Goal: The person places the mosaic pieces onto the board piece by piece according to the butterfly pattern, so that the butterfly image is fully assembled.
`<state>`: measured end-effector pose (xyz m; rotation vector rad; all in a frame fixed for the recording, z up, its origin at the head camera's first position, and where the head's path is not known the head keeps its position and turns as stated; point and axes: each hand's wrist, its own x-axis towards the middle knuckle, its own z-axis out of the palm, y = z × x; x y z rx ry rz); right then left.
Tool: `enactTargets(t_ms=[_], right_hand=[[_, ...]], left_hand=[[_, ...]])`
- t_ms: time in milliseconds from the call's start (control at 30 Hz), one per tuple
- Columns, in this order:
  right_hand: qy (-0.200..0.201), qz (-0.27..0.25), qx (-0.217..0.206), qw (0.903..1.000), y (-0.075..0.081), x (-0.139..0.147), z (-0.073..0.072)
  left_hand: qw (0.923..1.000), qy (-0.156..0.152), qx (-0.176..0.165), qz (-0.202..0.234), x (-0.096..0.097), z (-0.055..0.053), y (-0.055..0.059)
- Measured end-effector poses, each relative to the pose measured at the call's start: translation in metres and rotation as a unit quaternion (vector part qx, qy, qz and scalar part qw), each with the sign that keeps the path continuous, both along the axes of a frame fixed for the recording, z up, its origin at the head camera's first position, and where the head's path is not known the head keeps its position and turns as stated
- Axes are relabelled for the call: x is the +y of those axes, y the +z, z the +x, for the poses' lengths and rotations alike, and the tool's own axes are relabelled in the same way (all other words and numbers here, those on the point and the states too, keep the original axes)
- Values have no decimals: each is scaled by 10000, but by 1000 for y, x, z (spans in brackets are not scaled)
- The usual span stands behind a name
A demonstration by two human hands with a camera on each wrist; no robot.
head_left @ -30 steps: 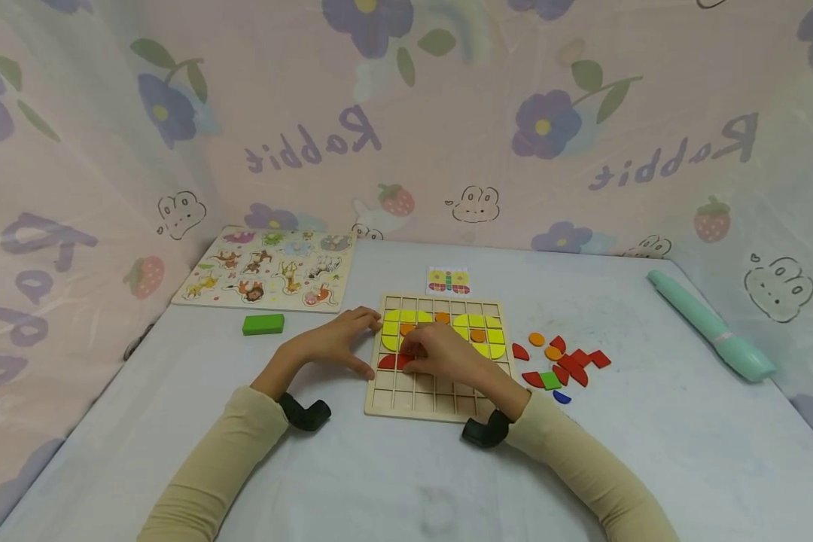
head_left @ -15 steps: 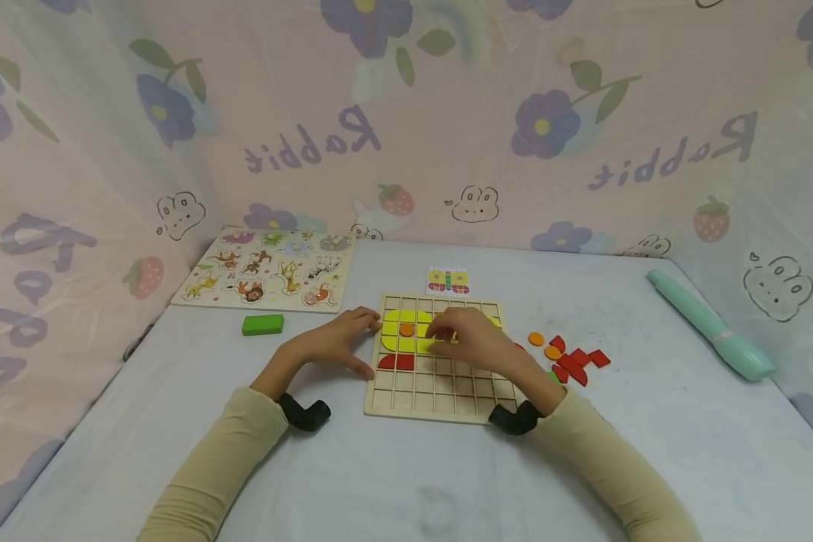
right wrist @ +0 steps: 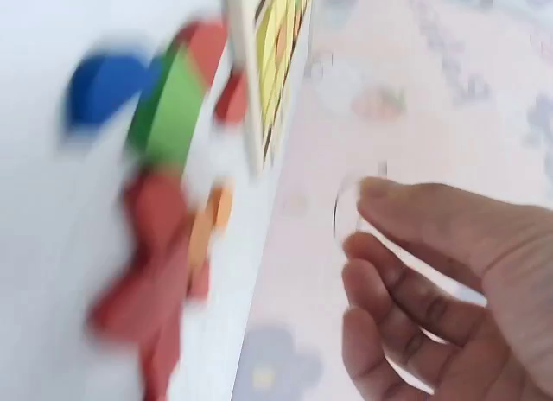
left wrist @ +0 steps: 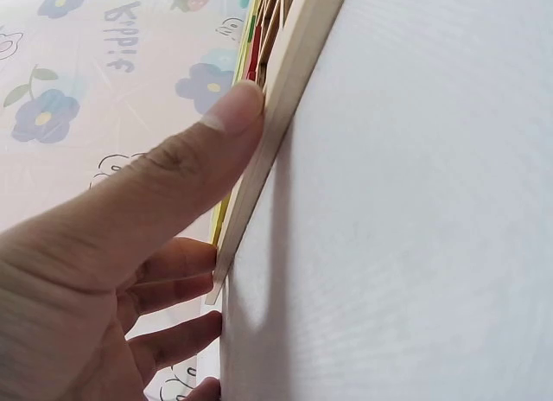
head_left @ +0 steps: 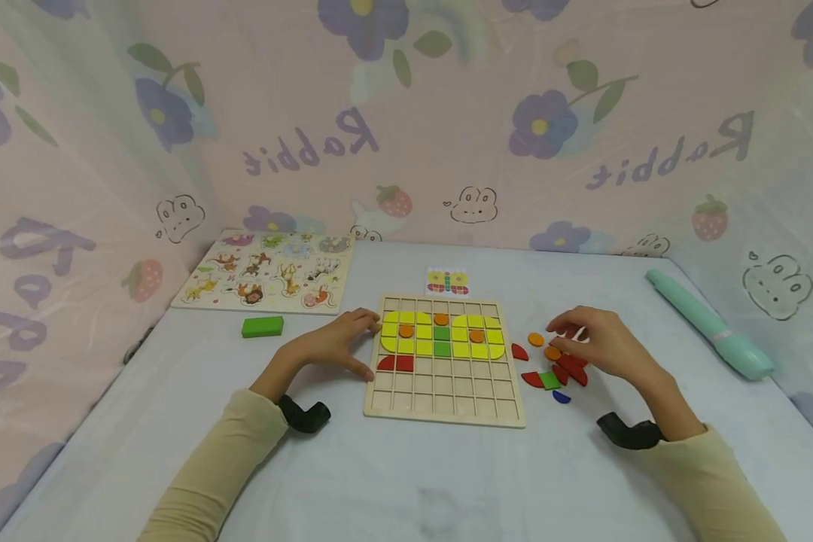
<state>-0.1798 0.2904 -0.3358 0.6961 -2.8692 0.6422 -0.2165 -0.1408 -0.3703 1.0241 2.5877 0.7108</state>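
My left hand (head_left: 335, 342) rests at the left edge of a wooden grid board (head_left: 447, 391). In the left wrist view the thumb (left wrist: 194, 150) touches the board's rim and the fingers are spread along it. Yellow pieces (head_left: 461, 348), orange discs, green squares (head_left: 442, 348) and two red pieces (head_left: 403, 363) lie in the grid. Over the loose pieces to the right hovers my right hand (head_left: 603, 342), fingers loosely bent. The right wrist view shows nothing between its thumb and fingers. Below it are red pieces (head_left: 572, 369), partly hidden, and an orange disc (head_left: 552, 352).
Behind the board lies a small butterfly pattern card (head_left: 447, 282). An animal puzzle board (head_left: 264, 271) and a green block (head_left: 263, 327) are on the left. Near the loose pieces are a green square (head_left: 549, 381) and a blue half-disc (head_left: 561, 397). A mint-green wand-like object (head_left: 711, 324) lies far right.
My right hand has lifted off the red square in the grid and moved right, across the board, to the loose pieces. The left hand has stayed at the board's edge.
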Motion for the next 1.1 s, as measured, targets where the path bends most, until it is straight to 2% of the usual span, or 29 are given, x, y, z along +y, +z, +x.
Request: enactTargets(t_ms=[200,400,533,633,933,1100], right_hand=[[214,145,97,9996,-4,46,7],[569,-54,-535,9969,-23,64,0],[724,-282,-704,9945,-34,67,-3],[662,-342,-687,9948,-38,68,-3],[244,-9,-603,9979,-36,67,-3],[217,-18,-184,9996,-33,59,-3]], left_hand=[[10000,23,-6,-19,0,0,-1],[9998,127,-2,-127,-1,-1,-2],[9999,93,4,-121,-1,-2,-3],[9999,81,11,-135,-1,-2,-4],[9998,117,12,-166,0,0,-1],[9998,126,-12,-140,0,-1,-2]])
